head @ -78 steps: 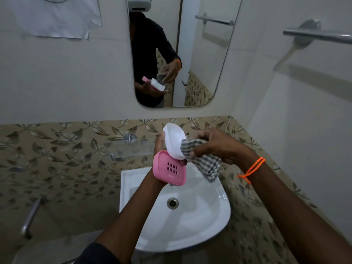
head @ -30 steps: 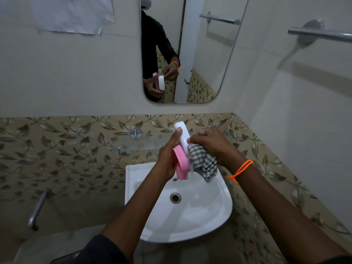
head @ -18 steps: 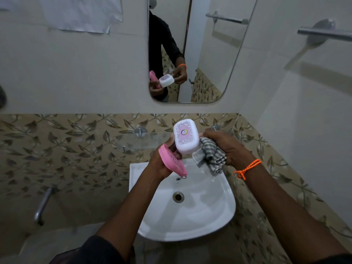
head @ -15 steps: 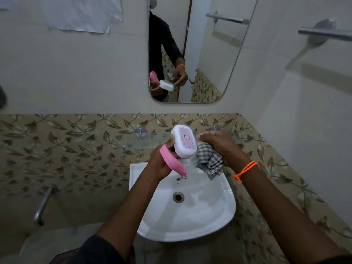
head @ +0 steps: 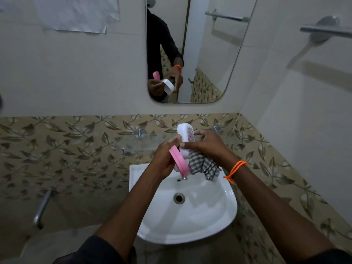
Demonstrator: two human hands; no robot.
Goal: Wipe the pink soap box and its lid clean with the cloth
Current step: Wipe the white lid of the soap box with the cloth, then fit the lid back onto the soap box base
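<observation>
Above the sink, my left hand (head: 163, 159) holds the pink soap box (head: 179, 161) edge-on, together with the white lid (head: 185, 140), which stands upright above it with its printed top facing right. My right hand (head: 207, 144) grips the checked grey cloth (head: 202, 165) and has its fingers pressed on the lid's printed face. The cloth hangs down below that hand, beside the pink box. Part of the lid is hidden behind my fingers.
A white basin (head: 219, 221) with a drain (head: 179, 198) lies directly under my hands. A glass shelf (head: 141, 144) runs along the leaf-patterned tile wall. A mirror (head: 209, 54) hangs above, a towel bar (head: 325, 31) at the right, a metal pipe (head: 41, 208) low left.
The lid has turned from facing me to nearly edge-on, and the pink box has swung upright. My right hand with the cloth has moved onto the lid's face.
</observation>
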